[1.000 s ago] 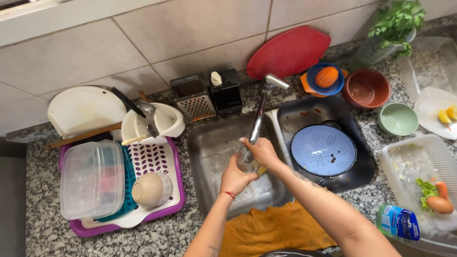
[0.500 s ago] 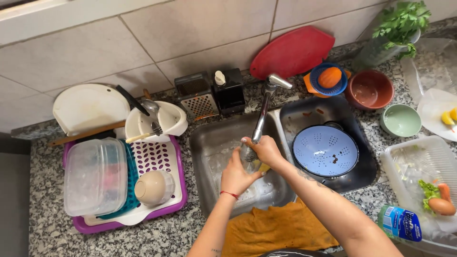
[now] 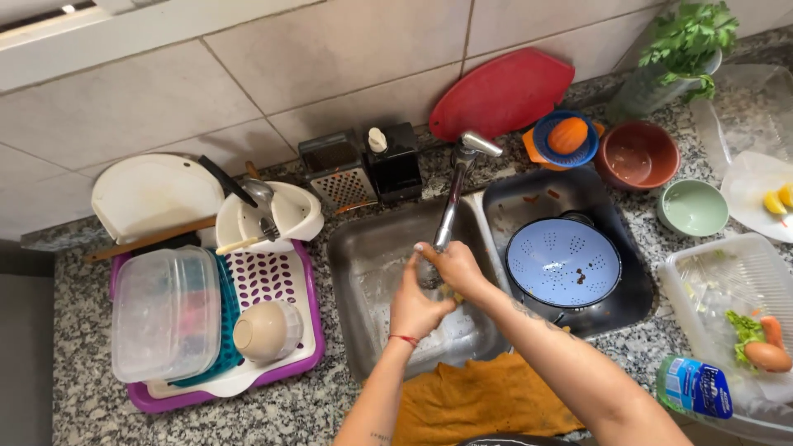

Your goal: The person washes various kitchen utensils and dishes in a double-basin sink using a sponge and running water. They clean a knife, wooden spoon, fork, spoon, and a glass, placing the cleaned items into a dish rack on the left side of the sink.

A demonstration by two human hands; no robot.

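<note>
Both hands meet over the steel sink (image 3: 363, 272) under the tap (image 3: 453, 198): the left hand (image 3: 417, 307) and right hand (image 3: 454, 266) press together, fingers curled round something small and yellowish that I cannot make out. A blue colander (image 3: 563, 263) sits in the dark basin just right, an orange cloth (image 3: 479, 398) on the worktop's (image 3: 74, 388) near edge.
</note>
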